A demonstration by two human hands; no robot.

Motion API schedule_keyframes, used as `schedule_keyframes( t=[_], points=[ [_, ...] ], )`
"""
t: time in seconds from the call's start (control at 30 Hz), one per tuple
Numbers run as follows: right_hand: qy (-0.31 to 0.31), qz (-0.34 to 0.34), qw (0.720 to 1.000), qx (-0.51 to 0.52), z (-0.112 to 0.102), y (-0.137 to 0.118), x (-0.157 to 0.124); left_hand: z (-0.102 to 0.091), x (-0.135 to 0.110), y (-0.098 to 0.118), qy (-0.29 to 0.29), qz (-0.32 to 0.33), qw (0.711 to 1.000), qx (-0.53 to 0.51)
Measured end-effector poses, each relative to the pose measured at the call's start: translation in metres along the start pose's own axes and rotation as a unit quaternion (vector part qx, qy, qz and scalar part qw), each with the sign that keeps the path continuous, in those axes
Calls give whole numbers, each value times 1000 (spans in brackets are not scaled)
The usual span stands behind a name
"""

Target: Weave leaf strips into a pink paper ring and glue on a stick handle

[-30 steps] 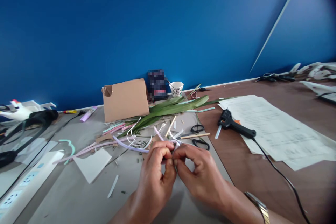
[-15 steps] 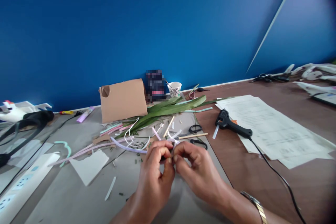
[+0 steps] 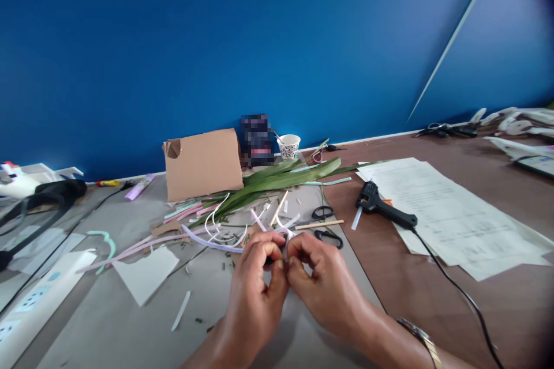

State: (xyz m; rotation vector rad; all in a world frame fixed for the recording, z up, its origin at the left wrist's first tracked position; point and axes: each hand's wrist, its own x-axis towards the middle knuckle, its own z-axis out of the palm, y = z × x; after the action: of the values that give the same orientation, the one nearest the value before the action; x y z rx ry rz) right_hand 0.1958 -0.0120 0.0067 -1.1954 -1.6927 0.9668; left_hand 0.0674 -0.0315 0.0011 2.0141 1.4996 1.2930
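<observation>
Close together at the lower middle, my left hand point(image 3: 255, 294) and my right hand point(image 3: 331, 279) both pinch a pale lavender strip point(image 3: 289, 235). Fingertips cover most of what lies between them, including a small dark bit. Another lavender strip point(image 3: 212, 244) runs from the left up to my left fingers; whether it joins the held one I cannot tell. Just beyond my right hand lie black-handled scissors point(image 3: 322, 213) and a thin wooden stick point(image 3: 318, 224). White loops of strip point(image 3: 212, 225) and long green leaves point(image 3: 277, 181) lie past my left hand.
A black glue gun point(image 3: 385, 206) rests by printed sheets point(image 3: 450, 213), its cord trailing toward the front right. At the back stand a cardboard piece point(image 3: 203, 167) and a paper cup point(image 3: 289, 147). A white power strip point(image 3: 43, 305) and a cut white card point(image 3: 147, 274) lie left.
My right fingers have shifted slightly, with the thumb and forefinger bent a little differently on the strip. Otherwise the hands and the things on the table keep their places.
</observation>
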Motion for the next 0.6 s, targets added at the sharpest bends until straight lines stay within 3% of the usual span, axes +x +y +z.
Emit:
schedule_keyframes(
  t=[0.2,0.6],
  points=[
    [-22,10,1000,7,-1,0,1,-2,0,-1,-15,-74,995,-63],
    [-13,14,999,39,-4,-1,4,-1,-5,-2,-27,-134,979,-154]
  ],
)
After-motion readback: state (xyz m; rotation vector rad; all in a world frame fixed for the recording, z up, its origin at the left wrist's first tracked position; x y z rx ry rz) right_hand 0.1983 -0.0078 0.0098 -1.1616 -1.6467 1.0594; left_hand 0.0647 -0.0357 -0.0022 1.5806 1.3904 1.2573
